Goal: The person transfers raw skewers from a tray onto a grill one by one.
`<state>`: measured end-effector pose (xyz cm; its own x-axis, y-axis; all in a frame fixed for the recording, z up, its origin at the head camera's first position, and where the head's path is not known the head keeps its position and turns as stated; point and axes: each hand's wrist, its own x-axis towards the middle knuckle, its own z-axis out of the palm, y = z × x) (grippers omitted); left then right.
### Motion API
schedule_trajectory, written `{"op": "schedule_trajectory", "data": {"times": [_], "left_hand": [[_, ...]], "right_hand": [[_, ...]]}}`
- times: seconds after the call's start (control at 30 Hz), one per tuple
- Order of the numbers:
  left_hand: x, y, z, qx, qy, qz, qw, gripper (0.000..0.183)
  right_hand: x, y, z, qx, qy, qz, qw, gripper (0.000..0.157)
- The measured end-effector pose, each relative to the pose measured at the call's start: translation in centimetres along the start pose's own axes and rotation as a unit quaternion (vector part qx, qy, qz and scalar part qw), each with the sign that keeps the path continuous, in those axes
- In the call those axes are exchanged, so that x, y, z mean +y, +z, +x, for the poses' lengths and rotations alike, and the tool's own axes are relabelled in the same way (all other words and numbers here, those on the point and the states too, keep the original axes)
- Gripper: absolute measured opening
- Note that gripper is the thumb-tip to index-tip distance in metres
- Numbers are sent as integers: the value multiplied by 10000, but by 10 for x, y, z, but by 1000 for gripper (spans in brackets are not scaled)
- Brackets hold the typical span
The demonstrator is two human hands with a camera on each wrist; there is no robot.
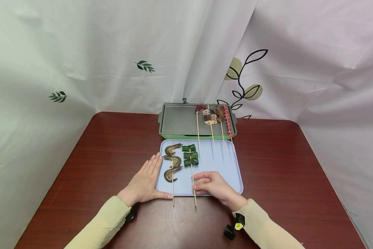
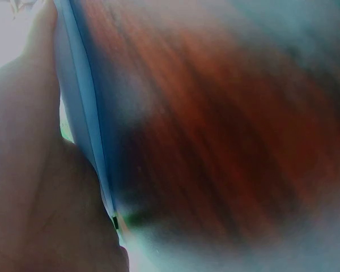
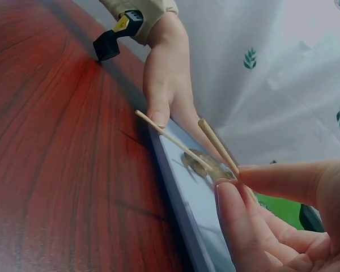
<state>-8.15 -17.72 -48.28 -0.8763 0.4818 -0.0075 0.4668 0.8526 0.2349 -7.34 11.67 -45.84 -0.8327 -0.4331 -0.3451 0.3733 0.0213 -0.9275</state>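
My right hand pinches the stick of a green vegetable skewer between thumb and fingers, over the front part of a pale blue tray. In the right wrist view, the stick's blunt end sticks out past the fingertips. To the left lies a shrimp skewer, its stick reaching over the tray's front rim. Straight fingers of my left hand lie along the tray's left edge, with the thumb stretched along the front rim close to the shrimp stick. The left wrist view shows that hand against the tray's side.
Behind the tray stands a grey grill plate with a green base. On its right side rest a dark red skewer, a fish skewer, a brown meat skewer and a pink skewer, sticks reaching over the tray. White curtains surround the wooden table.
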Motion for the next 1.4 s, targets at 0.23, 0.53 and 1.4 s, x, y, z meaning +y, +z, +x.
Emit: {"op": "schedule_trajectory", "data": {"times": [0.23,0.53,1.4], "left_hand": [[0,1,0,-69,-38,-21,10000,143],[-1,3,0,-24,-14,55,10000,143],[-1,1,0,-76,-54,2,10000,143]], "right_hand": [[1,0,-2,16,14,46,10000,40],[1,-1,-4,-34,-65,64,10000,40],[-12,6,-8,-241,-297,-59,9993,44]]}}
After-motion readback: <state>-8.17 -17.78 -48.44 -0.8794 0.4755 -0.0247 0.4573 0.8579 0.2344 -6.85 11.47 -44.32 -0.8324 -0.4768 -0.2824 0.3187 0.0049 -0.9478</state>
